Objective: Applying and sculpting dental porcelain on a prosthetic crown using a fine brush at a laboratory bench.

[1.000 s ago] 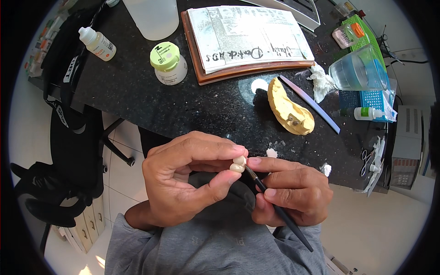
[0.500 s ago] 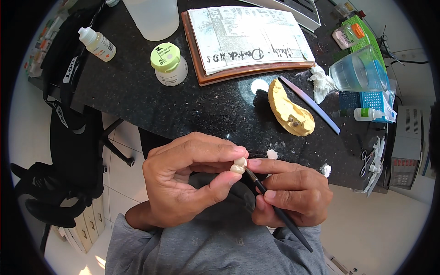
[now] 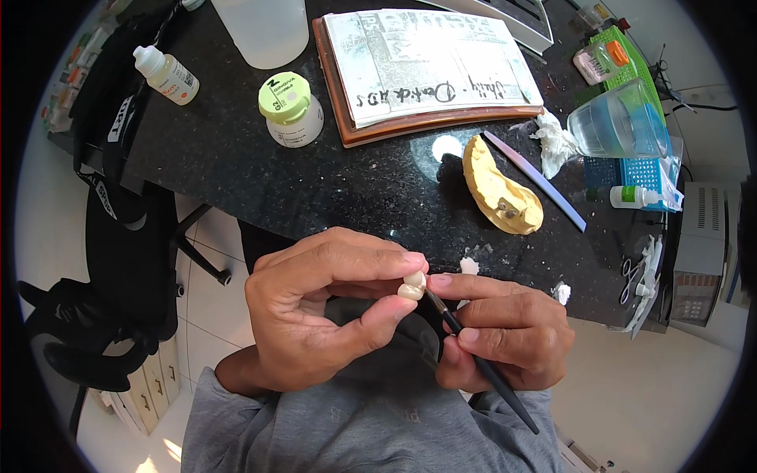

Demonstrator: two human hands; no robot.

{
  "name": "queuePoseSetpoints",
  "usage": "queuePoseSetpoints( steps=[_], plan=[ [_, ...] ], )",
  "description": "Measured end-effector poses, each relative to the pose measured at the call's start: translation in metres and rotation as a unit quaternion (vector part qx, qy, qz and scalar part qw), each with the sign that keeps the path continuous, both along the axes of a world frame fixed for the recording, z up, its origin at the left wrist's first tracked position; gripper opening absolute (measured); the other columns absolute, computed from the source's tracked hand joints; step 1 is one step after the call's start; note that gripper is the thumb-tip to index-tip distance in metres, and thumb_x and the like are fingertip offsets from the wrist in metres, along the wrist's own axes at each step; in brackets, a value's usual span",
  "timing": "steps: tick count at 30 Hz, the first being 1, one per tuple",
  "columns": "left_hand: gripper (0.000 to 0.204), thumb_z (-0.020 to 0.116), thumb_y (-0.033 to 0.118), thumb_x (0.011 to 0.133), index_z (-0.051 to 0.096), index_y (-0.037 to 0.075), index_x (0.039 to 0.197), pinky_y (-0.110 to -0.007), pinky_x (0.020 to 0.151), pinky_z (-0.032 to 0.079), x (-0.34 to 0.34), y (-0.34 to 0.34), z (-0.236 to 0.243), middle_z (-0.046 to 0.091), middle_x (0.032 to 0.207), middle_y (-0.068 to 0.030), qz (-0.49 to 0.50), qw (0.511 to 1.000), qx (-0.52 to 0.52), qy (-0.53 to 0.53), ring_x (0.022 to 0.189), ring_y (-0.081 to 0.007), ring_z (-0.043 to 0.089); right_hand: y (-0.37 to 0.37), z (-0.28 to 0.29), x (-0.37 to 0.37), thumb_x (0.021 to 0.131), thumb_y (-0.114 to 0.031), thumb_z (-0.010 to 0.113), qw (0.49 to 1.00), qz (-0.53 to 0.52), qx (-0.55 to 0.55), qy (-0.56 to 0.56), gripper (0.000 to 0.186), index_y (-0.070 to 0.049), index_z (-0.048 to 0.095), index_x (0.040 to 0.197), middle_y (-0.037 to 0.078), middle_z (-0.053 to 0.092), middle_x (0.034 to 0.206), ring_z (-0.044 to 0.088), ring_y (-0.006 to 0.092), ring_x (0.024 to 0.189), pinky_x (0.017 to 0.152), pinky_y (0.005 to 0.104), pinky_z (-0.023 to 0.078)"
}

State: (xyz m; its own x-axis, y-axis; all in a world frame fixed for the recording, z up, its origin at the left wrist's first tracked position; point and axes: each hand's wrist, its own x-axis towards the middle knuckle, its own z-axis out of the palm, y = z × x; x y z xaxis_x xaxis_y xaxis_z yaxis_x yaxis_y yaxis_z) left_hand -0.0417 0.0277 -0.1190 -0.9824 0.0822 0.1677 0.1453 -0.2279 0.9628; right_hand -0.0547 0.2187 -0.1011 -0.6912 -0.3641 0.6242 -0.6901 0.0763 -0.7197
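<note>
Small ivory tooth-shaped dental pieces are pinched between the thumb and forefinger of my left hand. My right hand grips a slim black-handled brush, whose tip rests against the pieces; a fingertip of that hand is beside them. Beyond my hands, a yellow dental cast with small dark stubs lies on the speckled black worktop, next to a long pale lavender file. A small white lump is just behind my right hand.
A framed paper-covered pad, lidded jar, dropper bottle, translucent container and water glass stand around. Crumpled tissue, blue basket, scissors and grey appliance are right. A black chair is left.
The dental pieces, brush and right hand have shifted very slightly rightward in the picture; the grip of both hands looks the same.
</note>
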Motion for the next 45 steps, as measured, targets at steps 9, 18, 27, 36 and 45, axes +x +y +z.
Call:
queuePoseSetpoints(
  steps=[9, 18, 27, 36, 45],
  plan=[
    [0.023, 0.073, -0.003, 0.080, 0.067, -0.004, 0.103, -0.024, 0.073, 0.059, 0.001, 0.000, 0.000, 0.067, 0.100, -0.0176, 0.002, 1.000, -0.004, 0.001, 0.087, -0.0172, 0.069, 0.009, 0.003, -0.001, 0.072, 0.009, 0.075, 0.997, 0.047, 0.065, -0.019, 0.037, 0.002, 0.056, 0.102, 0.012, 0.060, 0.084, 0.072, 0.0359, 0.086, 0.082, 0.0467, 0.061],
    [0.024, 0.072, -0.004, 0.080, 0.067, -0.004, 0.103, -0.025, 0.074, 0.059, 0.001, 0.000, 0.001, 0.067, 0.100, -0.0180, 0.003, 1.000, -0.001, -0.002, 0.087, -0.0180, 0.070, 0.000, -0.002, 0.000, 0.071, 0.004, 0.081, 1.000, -0.006, 0.004, 0.003, 0.023, 0.006, 0.062, 0.084, 0.015, 0.064, 0.072, 0.073, 0.0381, 0.081, 0.067, 0.0391, 0.064],
    [0.024, 0.072, -0.004, 0.080, 0.068, -0.004, 0.104, -0.025, 0.074, 0.059, 0.000, -0.001, 0.001, 0.067, 0.100, -0.0184, -0.003, 1.000, 0.002, 0.003, 0.086, -0.0183, 0.070, 0.002, -0.001, -0.001, 0.072, 0.003, 0.081, 1.000, 0.008, 0.004, 0.003, 0.023, 0.006, 0.062, 0.084, 0.015, 0.064, 0.072, 0.073, 0.0382, 0.081, 0.066, 0.0388, 0.064],
    [0.023, 0.073, -0.004, 0.080, 0.068, -0.004, 0.102, -0.025, 0.073, 0.059, -0.001, -0.001, 0.001, 0.067, 0.099, -0.0184, 0.002, 1.000, -0.012, 0.008, 0.086, -0.0183, 0.070, 0.001, 0.000, -0.001, 0.072, 0.003, 0.081, 1.000, 0.006, 0.011, 0.009, 0.024, 0.006, 0.062, 0.085, 0.015, 0.064, 0.073, 0.073, 0.0380, 0.082, 0.066, 0.0379, 0.064],
    [0.023, 0.073, -0.003, 0.080, 0.068, -0.004, 0.103, -0.025, 0.073, 0.059, 0.000, 0.000, 0.000, 0.067, 0.099, -0.0182, 0.005, 1.000, -0.008, 0.008, 0.086, -0.0183, 0.070, 0.000, -0.001, -0.001, 0.070, 0.004, 0.082, 1.000, 0.001, 0.004, 0.010, 0.024, 0.005, 0.062, 0.084, 0.015, 0.064, 0.072, 0.073, 0.0377, 0.081, 0.066, 0.0382, 0.064]
  ],
)
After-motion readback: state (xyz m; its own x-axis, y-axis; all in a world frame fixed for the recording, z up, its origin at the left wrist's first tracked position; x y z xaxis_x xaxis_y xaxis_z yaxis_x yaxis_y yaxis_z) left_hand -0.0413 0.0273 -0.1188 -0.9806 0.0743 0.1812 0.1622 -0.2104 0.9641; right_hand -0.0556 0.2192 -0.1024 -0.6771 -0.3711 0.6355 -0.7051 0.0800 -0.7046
